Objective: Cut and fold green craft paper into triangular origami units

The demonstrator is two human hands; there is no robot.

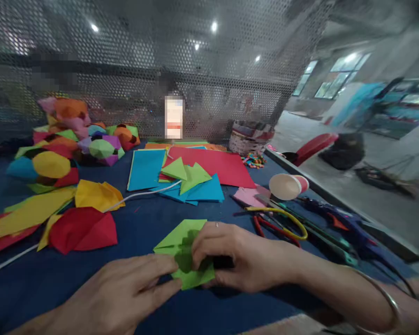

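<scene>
A light green sheet of folded paper (183,238) lies on the dark blue tabletop in front of me, with creases and a pointed left corner. My right hand (239,253) grips its right side, fingers curled over the top and thumb low at the near edge. At the lower left edge, my left hand (125,284) holds the same sheet between fingertips and thumb. The right fingers partly cover the paper. Just beyond it, folded green pieces (192,177) rest on blue sheets (209,189).
Left are folded red paper (85,230), yellow paper (97,195) and several multicoloured paper balls (52,164). A white cord (150,191) crosses the table. Right are a tipped paper cup (286,186), yellow-and-red-handled tools (293,221) and a dark blue glue gun (342,221). Perforated mesh (125,70) stands behind.
</scene>
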